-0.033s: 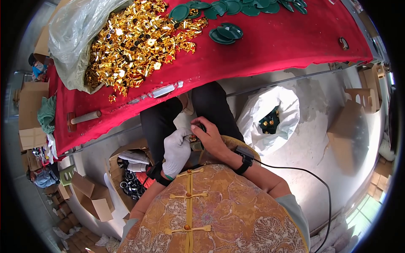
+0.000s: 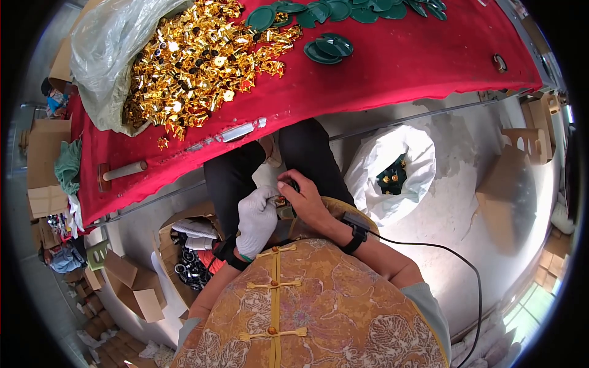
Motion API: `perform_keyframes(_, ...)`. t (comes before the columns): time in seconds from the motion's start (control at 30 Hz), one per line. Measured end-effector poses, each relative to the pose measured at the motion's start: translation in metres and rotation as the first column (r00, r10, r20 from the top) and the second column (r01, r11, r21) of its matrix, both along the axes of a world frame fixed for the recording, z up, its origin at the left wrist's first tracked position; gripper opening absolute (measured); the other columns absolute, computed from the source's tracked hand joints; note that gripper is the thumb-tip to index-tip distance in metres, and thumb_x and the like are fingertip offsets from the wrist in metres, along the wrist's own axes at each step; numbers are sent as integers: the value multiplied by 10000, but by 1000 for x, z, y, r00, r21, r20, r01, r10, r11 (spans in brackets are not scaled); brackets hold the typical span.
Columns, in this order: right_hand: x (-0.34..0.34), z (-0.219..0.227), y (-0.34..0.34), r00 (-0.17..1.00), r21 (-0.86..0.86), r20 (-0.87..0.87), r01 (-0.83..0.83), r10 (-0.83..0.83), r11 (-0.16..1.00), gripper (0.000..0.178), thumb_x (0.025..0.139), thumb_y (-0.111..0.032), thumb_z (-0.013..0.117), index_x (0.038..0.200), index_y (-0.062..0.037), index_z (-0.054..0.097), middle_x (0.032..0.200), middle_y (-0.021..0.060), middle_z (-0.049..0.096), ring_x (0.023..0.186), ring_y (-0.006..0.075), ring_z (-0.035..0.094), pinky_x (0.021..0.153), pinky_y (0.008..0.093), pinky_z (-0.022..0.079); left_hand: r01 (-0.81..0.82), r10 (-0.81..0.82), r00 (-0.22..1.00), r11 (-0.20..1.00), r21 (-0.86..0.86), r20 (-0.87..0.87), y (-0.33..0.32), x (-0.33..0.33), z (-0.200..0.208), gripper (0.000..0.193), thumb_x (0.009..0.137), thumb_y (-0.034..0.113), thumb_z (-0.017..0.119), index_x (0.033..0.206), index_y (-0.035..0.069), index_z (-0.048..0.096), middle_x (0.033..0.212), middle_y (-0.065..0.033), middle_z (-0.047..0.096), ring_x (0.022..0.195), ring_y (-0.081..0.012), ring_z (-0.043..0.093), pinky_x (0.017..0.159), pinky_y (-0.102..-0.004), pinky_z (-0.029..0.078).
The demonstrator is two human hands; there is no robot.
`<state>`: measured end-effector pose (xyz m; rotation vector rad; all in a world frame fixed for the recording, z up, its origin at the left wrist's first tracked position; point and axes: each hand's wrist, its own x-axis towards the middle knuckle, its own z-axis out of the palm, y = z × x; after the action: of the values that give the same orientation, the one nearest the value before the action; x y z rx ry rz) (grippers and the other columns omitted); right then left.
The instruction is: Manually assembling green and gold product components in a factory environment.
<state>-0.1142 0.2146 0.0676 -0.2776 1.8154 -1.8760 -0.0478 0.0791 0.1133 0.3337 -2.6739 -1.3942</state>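
Observation:
My left hand (image 2: 256,221), in a white knit glove, is closed in front of my lap with its fingertips pinched around a small gold-coloured piece (image 2: 280,201), mostly hidden. Close beside it on the right, my bare right hand (image 2: 310,203) has bent fingers, the thumb near the glove. A dark thing shows under its fingers, too covered to name. Ahead on the red-covered table (image 2: 392,67) lies a heap of shiny gold parts (image 2: 190,73), some with black pieces. Dark green discs with notches (image 2: 329,48) lie beyond it to the right.
To the right on the floor stands a white sack (image 2: 420,199) with green and gold pieces inside. At my left, an open carton (image 2: 165,236) holds black ring-like parts. A hammer (image 2: 123,172) lies near the table's left edge. A black cable (image 2: 454,250) runs from my right wrist.

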Motion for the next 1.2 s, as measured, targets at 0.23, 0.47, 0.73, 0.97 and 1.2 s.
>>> perform_keyframes(0.23,1,1,-2,999,31,-43,22,-20,999,297,973,-223,607,1112,40,625,953,122,672,890,150,617,812,315,504,16,-18,999,999,-38,-50,1,0,2,166,834,-106,595,950,-9,664,802,-180,672,728,-291,713,657,-324,531)
perform_keyframes(0.47,0,2,-2,999,15,-19,34,-33,999,304,953,-233,621,1089,39,623,921,154,668,860,186,626,798,339,502,-10,10,1000,997,77,-3,3,5,3,90,941,-37,587,983,-7,660,751,-71,661,687,-93,644,627,-263,506)
perform_keyframes(0.73,-2,2,-2,998,-24,23,62,-62,998,299,947,-235,620,1056,43,629,881,165,666,821,192,620,777,345,499,-119,54,979,932,342,195,12,7,8,139,982,-31,537,1081,19,621,799,-32,654,618,-60,610,534,-239,490)
perform_keyframes(0.97,-1,-3,-2,998,-53,13,68,-67,996,295,950,-236,615,1047,42,637,897,163,683,831,191,638,774,343,504,-137,6,968,851,507,251,12,9,10,213,1029,0,416,1163,41,577,829,-50,654,596,-67,581,549,-213,469)
perform_keyframes(1.2,0,-7,-4,995,-59,-36,90,-92,994,304,947,-249,624,1058,34,635,906,166,683,819,204,631,769,344,497,-315,54,943,457,832,327,6,12,4,255,1014,14,407,1182,-2,598,958,-99,686,754,-141,688,686,-271,567)
